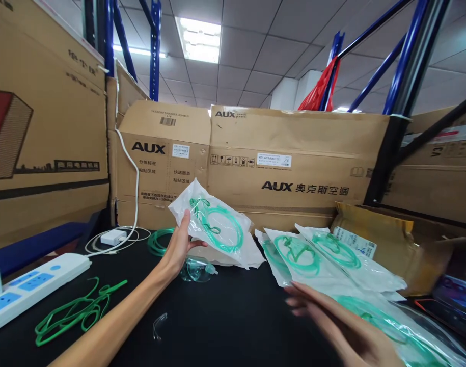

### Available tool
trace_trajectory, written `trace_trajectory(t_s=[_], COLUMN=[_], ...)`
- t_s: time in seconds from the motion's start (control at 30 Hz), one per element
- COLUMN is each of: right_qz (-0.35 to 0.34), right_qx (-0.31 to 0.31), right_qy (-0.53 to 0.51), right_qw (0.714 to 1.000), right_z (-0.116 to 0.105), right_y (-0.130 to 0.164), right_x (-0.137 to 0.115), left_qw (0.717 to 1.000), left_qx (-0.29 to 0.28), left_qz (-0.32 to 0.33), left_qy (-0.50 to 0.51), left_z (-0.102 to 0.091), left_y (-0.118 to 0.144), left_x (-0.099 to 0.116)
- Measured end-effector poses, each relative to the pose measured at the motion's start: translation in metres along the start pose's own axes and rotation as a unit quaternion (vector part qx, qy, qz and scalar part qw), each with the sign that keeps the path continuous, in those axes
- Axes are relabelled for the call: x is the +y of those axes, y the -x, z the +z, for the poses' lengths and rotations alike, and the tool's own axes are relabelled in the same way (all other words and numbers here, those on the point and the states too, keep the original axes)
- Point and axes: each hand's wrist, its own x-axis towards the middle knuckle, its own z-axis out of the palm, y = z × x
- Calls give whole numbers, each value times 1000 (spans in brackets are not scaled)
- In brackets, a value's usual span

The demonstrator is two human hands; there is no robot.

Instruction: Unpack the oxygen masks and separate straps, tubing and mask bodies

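My left hand (179,242) is closed on the lower left edge of a clear, white-backed bag of green tubing (221,229), holding it tilted above the black table. The bag's coiled tube and a darker green strap show through the film. My right hand (328,316), slightly blurred, has its fingers stretched out and holds nothing. It is nearest to several similar bags (299,255) lying overlapped on the right. Beneath the held bag lie a clear mask (197,269) and a loose coil of green tubing (156,242), both partly hidden.
Loose green straps (74,311) and a small clear curved tube (159,326) lie on the left. A white power strip (37,285) with a cable and a white adapter (113,237) is beside them. Cardboard boxes (240,183) wall the back; a brown package (374,234) stands right.
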Motion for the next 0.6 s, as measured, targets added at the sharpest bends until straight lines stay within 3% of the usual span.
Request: trace_trajectory(t_s=[0.07,0.13,0.23,0.37,0.6], right_qz=[69,127,159,158,172], right_qx=[-59,-43,-1,12,14], right_qy=[-165,-292,-329,-338,-365], right_qw=[982,947,931,928,915], right_z=[35,62,87,99,101], right_y=[-30,-60,-92,-100,-93], right_x=[-18,-24,-11,10,13], left_qw=[1000,1000,999,999,999], left_qx=[-13,-25,-37,-50,-46], left_qz=[4,8,10,1,-11], left_qy=[6,10,13,12,2], left_z=[1,1,2,3,2], left_y=[1,2,3,6,7], left_x=[1,1,1,1,-1])
